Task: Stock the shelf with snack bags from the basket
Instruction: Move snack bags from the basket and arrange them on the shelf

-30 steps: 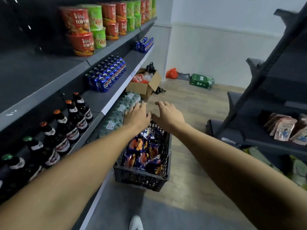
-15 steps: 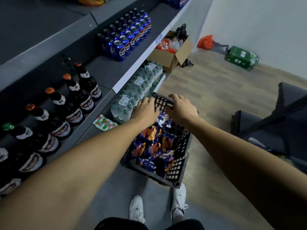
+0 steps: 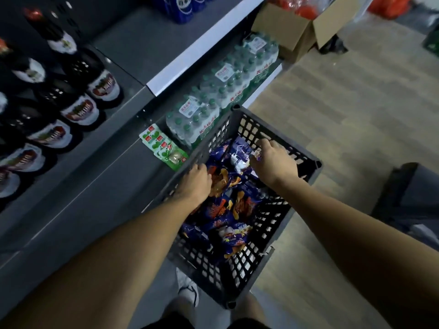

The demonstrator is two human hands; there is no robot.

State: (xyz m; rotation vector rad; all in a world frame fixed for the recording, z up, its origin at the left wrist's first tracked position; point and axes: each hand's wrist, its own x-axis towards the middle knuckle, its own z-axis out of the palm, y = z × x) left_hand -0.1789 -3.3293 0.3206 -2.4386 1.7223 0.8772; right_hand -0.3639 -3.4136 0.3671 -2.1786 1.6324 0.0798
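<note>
A black plastic lattice basket (image 3: 294, 207) stands on the floor beside the grey shelf (image 3: 99, 176), filled with several blue and orange snack bags (image 3: 235, 205). Both my hands are down inside it. My left hand (image 3: 193, 184) lies on an orange and blue bag near the basket's left wall, its fingertips hidden. At the far end of the basket, my right hand (image 3: 273, 160) pinches the edge of a purple and white snack bag (image 3: 237, 155).
Dark bottles (image 3: 78, 100) line the upper shelf at left. Packs of water bottles (image 3: 213, 108) and green sachets (image 3: 164, 148) sit on the low shelf. An open cardboard box (image 3: 306, 32) stands beyond them. My white shoe (image 3: 188, 290) shows below the basket on the wood floor.
My hands left the basket's far rim and dropped in among the bags; the right hand took hold of a purple bag. My view tilted further down.
</note>
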